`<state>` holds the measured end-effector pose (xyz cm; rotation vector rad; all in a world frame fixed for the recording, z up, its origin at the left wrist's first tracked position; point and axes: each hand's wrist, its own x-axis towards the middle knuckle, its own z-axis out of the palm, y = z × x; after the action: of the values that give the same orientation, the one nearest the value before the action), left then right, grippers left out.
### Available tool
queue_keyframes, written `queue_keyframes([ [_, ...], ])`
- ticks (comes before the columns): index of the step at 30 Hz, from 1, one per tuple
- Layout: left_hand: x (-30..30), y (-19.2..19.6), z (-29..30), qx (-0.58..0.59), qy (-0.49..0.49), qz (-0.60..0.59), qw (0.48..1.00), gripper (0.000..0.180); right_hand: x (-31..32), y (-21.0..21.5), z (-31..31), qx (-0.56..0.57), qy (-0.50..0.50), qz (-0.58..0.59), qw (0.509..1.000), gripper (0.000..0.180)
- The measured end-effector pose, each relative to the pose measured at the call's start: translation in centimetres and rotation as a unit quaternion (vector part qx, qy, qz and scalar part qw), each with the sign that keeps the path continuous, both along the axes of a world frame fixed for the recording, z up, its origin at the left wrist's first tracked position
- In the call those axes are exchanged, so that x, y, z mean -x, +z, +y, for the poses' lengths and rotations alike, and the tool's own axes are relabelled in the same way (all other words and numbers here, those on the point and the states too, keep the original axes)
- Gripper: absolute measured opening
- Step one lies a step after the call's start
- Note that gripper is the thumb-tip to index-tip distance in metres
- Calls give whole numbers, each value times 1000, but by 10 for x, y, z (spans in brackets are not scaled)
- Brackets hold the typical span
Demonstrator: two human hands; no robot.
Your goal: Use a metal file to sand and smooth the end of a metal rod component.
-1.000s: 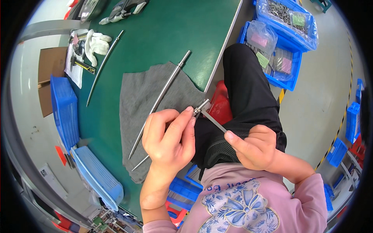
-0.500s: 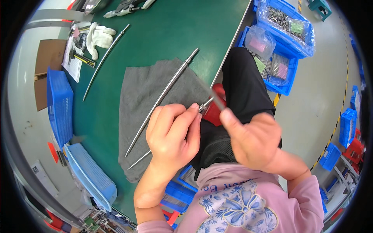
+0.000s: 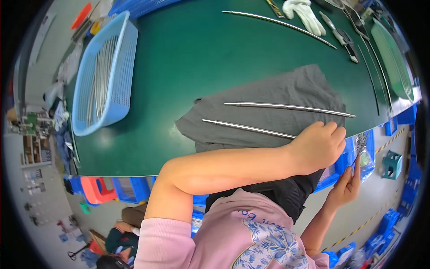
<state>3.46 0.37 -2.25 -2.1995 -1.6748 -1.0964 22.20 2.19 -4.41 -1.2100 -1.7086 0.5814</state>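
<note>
The metal rod [image 3: 248, 129] runs over the grey cloth [image 3: 277, 92] by the bench's [image 3: 179, 58] near edge into your left hand [image 3: 317, 149], whose curled fingers pinch it. Your left elbow is bent, the forearm crossing your body. Beyond that edge, your right hand [image 3: 345, 188] points its forefinger up; whether it grips anything, I cannot tell.

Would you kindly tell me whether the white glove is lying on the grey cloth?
No, the glove lies on the green table, apart from the cloth.
</note>
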Motion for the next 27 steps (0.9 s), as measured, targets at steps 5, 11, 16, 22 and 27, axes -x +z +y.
queue_keyframes([
  [5,1,20,-9,15,-11,-66,998,11,-14,-5,2,-21,-57,-7,998,37],
  [11,62,60,29,15,-28,-75,997,10,-26,-14,-8,-26,-88,-14,996,37],
  [16,121,30,85,29,28,-36,999,12,-22,-15,-19,-18,-77,16,997,38],
  [22,128,27,89,18,80,48,995,11,-20,-16,-29,-26,-66,25,997,37],
  [27,71,39,45,120,-45,33,991,7,-25,-32,-34,3,-55,29,998,37],
])
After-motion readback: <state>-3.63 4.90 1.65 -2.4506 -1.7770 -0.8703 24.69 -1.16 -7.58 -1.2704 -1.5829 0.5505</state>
